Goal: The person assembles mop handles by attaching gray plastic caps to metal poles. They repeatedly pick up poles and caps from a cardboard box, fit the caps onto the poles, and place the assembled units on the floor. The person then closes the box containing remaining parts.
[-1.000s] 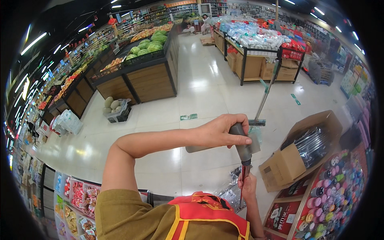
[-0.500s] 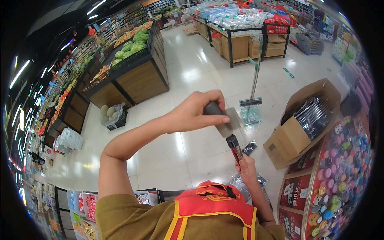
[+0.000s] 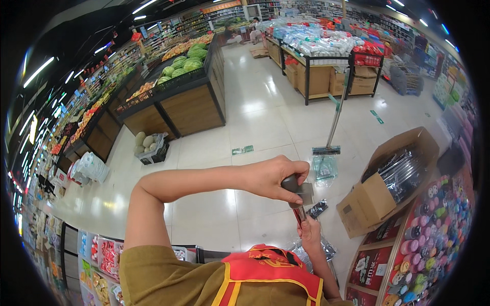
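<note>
My left hand [image 3: 275, 178] is closed around a dark grey plastic handle grip [image 3: 290, 183], with a flat greyish, partly see-through piece [image 3: 306, 194] beside it. Below, my right hand [image 3: 309, 235] wraps round a shiny metal pole [image 3: 299, 216], which reflects red. The grip sits over the pole's upper end, hiding it; how far on it is, I cannot tell. Past my hands stands a squeegee-like floor mop [image 3: 326, 150] with a long metal handle. On the floor close to my right hand lies a small dark packaged item [image 3: 317, 209].
An open cardboard box [image 3: 368, 204] of plastic-wrapped poles stands at the right, beside a display of colourful cups [image 3: 423, 239]. Ahead left are a watermelon stand [image 3: 191, 109] and a melon crate [image 3: 153, 153]. A table of bagged goods [image 3: 321, 61] is farther back.
My left hand has brought the grip right and down onto the pole's end, covering the black ribbed tip that showed before. My right hand is slightly lower. The whole view has shifted a little.
</note>
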The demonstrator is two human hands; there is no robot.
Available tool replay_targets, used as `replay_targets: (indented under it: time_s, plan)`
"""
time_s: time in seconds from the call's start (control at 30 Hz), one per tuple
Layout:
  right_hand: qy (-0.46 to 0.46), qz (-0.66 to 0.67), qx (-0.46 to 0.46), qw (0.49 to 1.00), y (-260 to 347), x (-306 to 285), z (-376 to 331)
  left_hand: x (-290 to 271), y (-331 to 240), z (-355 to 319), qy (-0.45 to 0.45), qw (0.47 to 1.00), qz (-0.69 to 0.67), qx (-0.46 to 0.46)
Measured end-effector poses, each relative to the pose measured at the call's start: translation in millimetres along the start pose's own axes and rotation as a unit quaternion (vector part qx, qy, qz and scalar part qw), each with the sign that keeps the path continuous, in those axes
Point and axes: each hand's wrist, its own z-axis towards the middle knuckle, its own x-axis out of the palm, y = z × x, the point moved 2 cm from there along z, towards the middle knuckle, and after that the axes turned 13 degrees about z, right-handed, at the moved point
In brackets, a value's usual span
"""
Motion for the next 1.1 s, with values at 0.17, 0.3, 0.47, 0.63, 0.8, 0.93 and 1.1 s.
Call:
replay_targets:
  time_s: [0.17,0.3,0.47,0.63,0.8,0.93,1.1]
  plan:
    - [0.050,-0.034,0.015,0.998,1.8,4.3,-10.3,18.2,14.7,-19.0,-0.039,0.993,0.011,0.108]
    - [0.190,0.004,0.094,0.977,8.0,-3.5,-13.8,28.6,8.1,-35.8,-0.015,0.981,0.033,0.189]
    - [0.305,0.078,0.132,0.940,12.4,5.5,-14.1,30.5,-3.6,-37.0,-0.050,0.926,0.138,0.349]
    - [0.415,0.142,0.198,0.876,10.3,7.9,-14.9,37.2,-12.2,-39.2,-0.078,0.894,0.156,0.413]
    - [0.465,0.104,0.253,0.842,12.7,7.8,-10.6,45.2,-14.0,-42.7,-0.067,0.901,0.133,0.408]
    - [0.288,0.080,0.159,0.941,15.5,19.3,-9.8,44.8,2.4,-52.5,-0.060,0.976,0.111,0.179]
    - [0.064,-0.063,0.069,0.994,-1.6,36.6,0.0,40.2,12.7,-43.8,-0.013,0.928,-0.096,-0.360]
